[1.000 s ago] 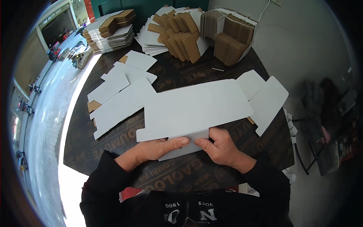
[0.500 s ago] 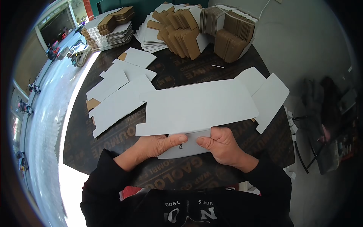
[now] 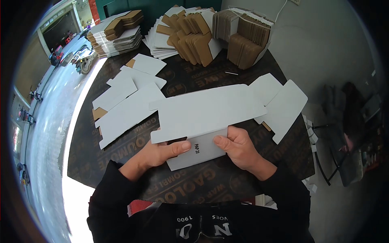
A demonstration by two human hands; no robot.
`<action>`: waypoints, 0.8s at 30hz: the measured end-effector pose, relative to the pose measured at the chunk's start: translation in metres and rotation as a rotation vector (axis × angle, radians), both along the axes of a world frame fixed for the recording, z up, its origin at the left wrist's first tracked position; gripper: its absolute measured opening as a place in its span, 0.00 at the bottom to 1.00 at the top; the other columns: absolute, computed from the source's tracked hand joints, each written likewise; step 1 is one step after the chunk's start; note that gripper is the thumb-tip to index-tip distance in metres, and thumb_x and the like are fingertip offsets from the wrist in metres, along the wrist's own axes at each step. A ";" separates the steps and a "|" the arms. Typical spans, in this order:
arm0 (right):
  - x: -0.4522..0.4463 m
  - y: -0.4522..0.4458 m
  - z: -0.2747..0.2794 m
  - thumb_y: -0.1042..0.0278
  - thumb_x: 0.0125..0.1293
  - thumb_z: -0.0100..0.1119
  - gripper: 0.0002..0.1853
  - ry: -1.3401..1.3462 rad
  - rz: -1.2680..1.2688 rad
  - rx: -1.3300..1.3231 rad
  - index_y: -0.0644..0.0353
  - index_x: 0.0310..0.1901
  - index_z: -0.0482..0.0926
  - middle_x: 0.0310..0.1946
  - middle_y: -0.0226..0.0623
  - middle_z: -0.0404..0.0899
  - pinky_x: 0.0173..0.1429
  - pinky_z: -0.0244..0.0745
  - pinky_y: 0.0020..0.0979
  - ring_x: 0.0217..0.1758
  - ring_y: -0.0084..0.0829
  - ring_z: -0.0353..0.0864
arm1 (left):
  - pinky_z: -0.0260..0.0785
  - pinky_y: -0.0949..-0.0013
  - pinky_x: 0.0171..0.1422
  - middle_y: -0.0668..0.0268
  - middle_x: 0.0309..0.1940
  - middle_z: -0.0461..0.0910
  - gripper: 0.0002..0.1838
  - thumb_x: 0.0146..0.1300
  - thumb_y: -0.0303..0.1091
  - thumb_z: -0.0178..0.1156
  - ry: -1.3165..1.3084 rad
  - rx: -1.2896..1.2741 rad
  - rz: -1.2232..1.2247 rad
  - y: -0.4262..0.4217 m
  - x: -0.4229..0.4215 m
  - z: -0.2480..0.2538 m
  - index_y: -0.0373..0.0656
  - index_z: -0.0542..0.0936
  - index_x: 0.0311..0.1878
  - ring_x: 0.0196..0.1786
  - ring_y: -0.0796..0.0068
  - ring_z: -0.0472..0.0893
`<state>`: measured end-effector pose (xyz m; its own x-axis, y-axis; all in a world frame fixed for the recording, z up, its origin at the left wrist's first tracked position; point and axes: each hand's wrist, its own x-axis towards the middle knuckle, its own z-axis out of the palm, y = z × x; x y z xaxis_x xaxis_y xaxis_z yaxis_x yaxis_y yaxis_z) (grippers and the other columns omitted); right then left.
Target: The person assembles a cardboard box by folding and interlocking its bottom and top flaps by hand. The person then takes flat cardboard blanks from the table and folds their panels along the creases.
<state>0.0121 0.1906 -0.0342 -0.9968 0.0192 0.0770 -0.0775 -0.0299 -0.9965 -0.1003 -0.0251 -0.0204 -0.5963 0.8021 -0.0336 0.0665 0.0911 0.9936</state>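
A white cardboard box blank [image 3: 206, 111], partly folded, is held over the dark table close to my body. Its near panel bends downward and bears the print "PAP 20". My left hand [image 3: 162, 153] grips that panel on its left, thumb on top and fingers hidden beneath. On the right side my right hand [image 3: 242, 148] pinches the same panel, its thumb on the face and the other fingers behind. Another flat white blank [image 3: 289, 107] lies just beyond the right end of the held one.
Several loose white blanks [image 3: 131, 107] lie at the left of the dark printed table [image 3: 194, 184]. Along the back edge stand a strapped stack [image 3: 117, 34], a fanned pile [image 3: 190, 36] and another strapped bundle [image 3: 247, 38]. A thin white strip [image 3: 231, 73] rests near the bundle.
The held blank's near panel is folded further, so more of its printed face shows. The main panel has tilted and its right end has drawn left, baring more of the blank behind.
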 end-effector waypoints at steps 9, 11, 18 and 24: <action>-0.003 -0.004 0.000 0.73 0.71 0.56 0.08 0.036 -0.172 -0.106 0.70 0.38 0.79 0.30 0.33 0.81 0.38 0.71 0.18 0.31 0.17 0.74 | 0.63 0.80 0.33 0.66 0.30 0.77 0.08 0.69 0.30 0.60 0.069 0.003 -0.153 0.004 -0.001 -0.002 0.33 0.80 0.41 0.27 0.81 0.70; -0.002 -0.004 -0.004 0.73 0.71 0.56 0.08 0.035 -0.158 -0.097 0.70 0.38 0.79 0.30 0.33 0.81 0.37 0.71 0.18 0.31 0.18 0.74 | 0.61 0.78 0.31 0.68 0.27 0.75 0.07 0.70 0.27 0.58 0.134 0.028 -0.132 0.005 -0.001 -0.004 0.33 0.79 0.37 0.25 0.81 0.67; 0.002 0.001 -0.004 0.73 0.72 0.55 0.09 0.033 -0.128 0.034 0.72 0.39 0.80 0.31 0.33 0.82 0.35 0.71 0.16 0.30 0.17 0.75 | 0.60 0.77 0.30 0.70 0.24 0.72 0.10 0.71 0.26 0.56 0.223 0.054 -0.106 0.006 0.000 -0.007 0.34 0.77 0.32 0.23 0.82 0.64; -0.002 0.004 -0.001 0.73 0.70 0.57 0.10 -0.035 -0.064 -0.123 0.73 0.46 0.79 0.37 0.38 0.82 0.44 0.73 0.20 0.37 0.21 0.77 | 0.60 0.77 0.30 0.69 0.24 0.72 0.10 0.72 0.27 0.56 0.213 0.050 -0.071 0.006 0.000 -0.007 0.34 0.77 0.32 0.23 0.81 0.64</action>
<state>0.0099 0.1942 -0.0348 -0.9953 0.0897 0.0353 -0.0484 -0.1479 -0.9878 -0.1004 -0.0191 -0.0278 -0.5276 0.8399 0.1272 0.2794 0.0301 0.9597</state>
